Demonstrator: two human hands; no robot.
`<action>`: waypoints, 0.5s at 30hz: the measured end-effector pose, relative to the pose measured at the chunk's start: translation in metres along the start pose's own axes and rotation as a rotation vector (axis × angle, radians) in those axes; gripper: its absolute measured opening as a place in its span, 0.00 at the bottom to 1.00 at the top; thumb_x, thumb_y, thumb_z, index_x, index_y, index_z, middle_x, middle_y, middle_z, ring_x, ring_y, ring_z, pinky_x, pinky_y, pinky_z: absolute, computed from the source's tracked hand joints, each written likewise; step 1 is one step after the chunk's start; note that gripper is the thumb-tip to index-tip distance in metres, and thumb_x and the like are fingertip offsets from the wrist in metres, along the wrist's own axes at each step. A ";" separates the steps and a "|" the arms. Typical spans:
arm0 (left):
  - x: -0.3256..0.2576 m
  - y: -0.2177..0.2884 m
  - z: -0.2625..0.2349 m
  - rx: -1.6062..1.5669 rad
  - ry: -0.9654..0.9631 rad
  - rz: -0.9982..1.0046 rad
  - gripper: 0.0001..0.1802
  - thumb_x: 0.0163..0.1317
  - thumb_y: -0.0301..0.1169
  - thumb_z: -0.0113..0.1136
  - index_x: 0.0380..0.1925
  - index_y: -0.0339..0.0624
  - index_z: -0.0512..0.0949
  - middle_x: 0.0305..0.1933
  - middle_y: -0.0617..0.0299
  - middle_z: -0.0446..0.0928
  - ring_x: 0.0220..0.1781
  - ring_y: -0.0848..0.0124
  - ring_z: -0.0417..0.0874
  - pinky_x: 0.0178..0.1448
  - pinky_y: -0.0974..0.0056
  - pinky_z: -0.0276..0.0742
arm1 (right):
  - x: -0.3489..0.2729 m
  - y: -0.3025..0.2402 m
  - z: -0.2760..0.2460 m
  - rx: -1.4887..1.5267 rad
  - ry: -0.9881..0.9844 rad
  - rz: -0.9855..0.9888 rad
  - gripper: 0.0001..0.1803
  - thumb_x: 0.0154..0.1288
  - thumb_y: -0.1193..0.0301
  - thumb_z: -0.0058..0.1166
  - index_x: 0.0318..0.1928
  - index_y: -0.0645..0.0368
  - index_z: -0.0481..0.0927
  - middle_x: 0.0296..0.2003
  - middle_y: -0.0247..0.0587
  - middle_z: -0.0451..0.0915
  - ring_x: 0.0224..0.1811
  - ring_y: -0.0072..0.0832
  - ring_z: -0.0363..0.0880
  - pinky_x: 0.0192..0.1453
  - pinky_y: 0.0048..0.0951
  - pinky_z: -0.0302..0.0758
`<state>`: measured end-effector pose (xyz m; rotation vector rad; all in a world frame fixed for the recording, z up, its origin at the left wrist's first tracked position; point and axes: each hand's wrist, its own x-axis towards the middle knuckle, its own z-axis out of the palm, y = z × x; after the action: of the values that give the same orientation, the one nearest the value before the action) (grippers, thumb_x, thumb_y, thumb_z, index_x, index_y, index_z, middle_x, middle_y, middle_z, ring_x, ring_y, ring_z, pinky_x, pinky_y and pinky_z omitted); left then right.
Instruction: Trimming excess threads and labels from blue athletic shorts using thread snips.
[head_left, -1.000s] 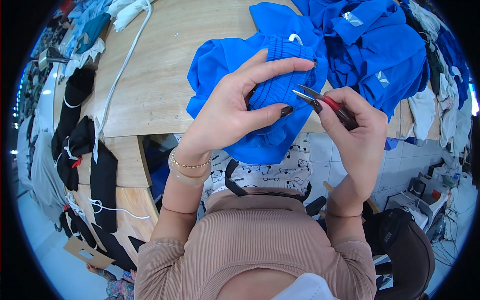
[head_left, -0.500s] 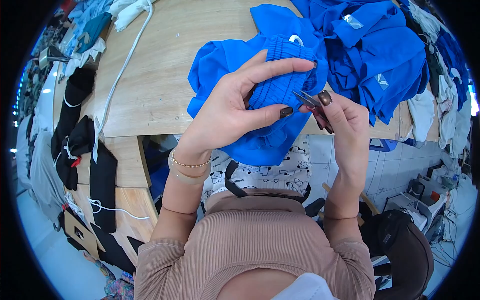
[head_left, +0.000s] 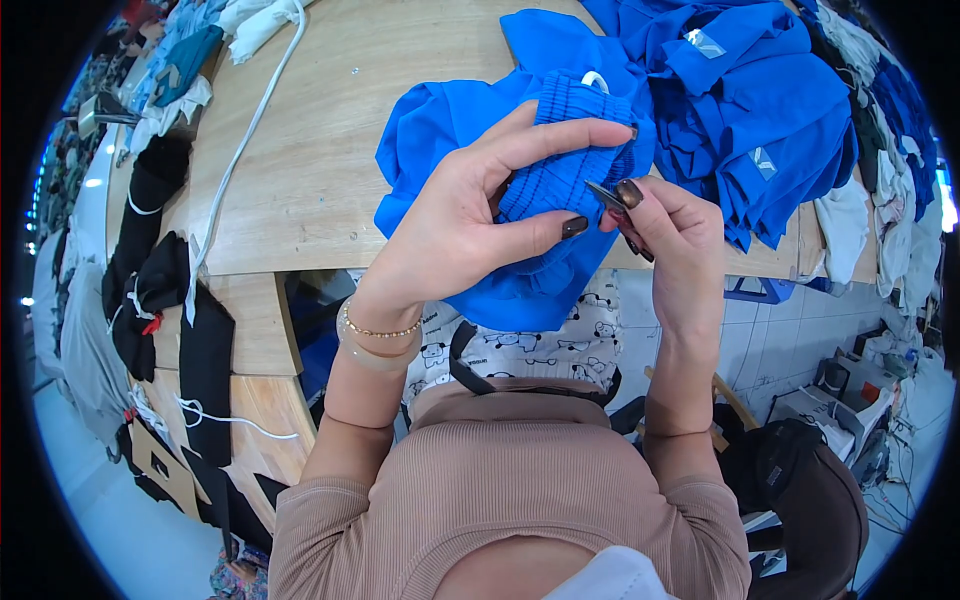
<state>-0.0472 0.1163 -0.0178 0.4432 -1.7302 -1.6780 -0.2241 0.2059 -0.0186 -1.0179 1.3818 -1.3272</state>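
Note:
My left hand point(head_left: 470, 215) grips a blue garment point(head_left: 470, 120) by its ribbed waistband point(head_left: 560, 170), thumb below and fingers on top. My right hand point(head_left: 675, 235) holds a small metal thread snipper point(head_left: 607, 196) with its blades against the ribbed edge, right beside my left thumb. The garment hangs over the front edge of the wooden table point(head_left: 300, 170) and onto my lap.
A pile of blue garments point(head_left: 760, 90) lies on the table's right side. A white cord point(head_left: 235, 150) runs across the left of the table. Black garments point(head_left: 150, 270) hang off the table's left edge. A dark bag point(head_left: 800, 490) sits on the floor at the right.
My right hand has moved left, bringing the snipper from open air up against the ribbed waistband. My left hand keeps the same hold.

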 end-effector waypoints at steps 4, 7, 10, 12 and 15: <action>0.001 0.001 -0.001 0.008 -0.013 -0.018 0.28 0.50 0.22 0.59 0.55 0.43 0.77 0.53 0.60 0.79 0.61 0.65 0.73 0.78 0.52 0.42 | 0.002 0.001 0.000 0.023 -0.016 -0.011 0.13 0.69 0.67 0.55 0.31 0.63 0.83 0.25 0.28 0.80 0.23 0.08 0.61 0.26 0.14 0.54; 0.001 -0.001 0.001 0.069 -0.037 -0.009 0.28 0.50 0.22 0.59 0.55 0.43 0.77 0.53 0.60 0.79 0.61 0.64 0.73 0.78 0.51 0.41 | 0.002 0.000 0.003 0.089 -0.037 -0.021 0.14 0.70 0.67 0.53 0.31 0.64 0.83 0.25 0.29 0.79 0.24 0.09 0.63 0.26 0.15 0.54; 0.001 0.000 -0.003 0.155 -0.057 0.013 0.28 0.50 0.22 0.59 0.56 0.42 0.77 0.54 0.60 0.78 0.59 0.64 0.73 0.74 0.57 0.51 | 0.000 -0.006 0.004 0.153 -0.023 -0.005 0.14 0.71 0.67 0.51 0.32 0.64 0.83 0.25 0.31 0.80 0.23 0.10 0.64 0.26 0.16 0.56; 0.002 -0.004 -0.003 0.141 -0.061 -0.002 0.28 0.50 0.22 0.59 0.56 0.42 0.77 0.54 0.60 0.78 0.58 0.64 0.72 0.71 0.59 0.56 | -0.003 -0.015 0.000 0.098 0.028 0.022 0.15 0.71 0.67 0.51 0.32 0.65 0.83 0.24 0.31 0.79 0.22 0.10 0.63 0.26 0.15 0.56; 0.000 -0.002 -0.005 0.019 0.011 0.019 0.28 0.50 0.22 0.59 0.56 0.42 0.76 0.55 0.60 0.77 0.56 0.65 0.71 0.66 0.63 0.61 | -0.008 -0.028 -0.004 0.000 0.006 0.001 0.11 0.69 0.71 0.52 0.32 0.65 0.82 0.22 0.29 0.75 0.22 0.10 0.63 0.26 0.14 0.55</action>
<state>-0.0446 0.1125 -0.0203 0.4424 -1.7389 -1.6444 -0.2273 0.2127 0.0102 -1.0142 1.3869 -1.3308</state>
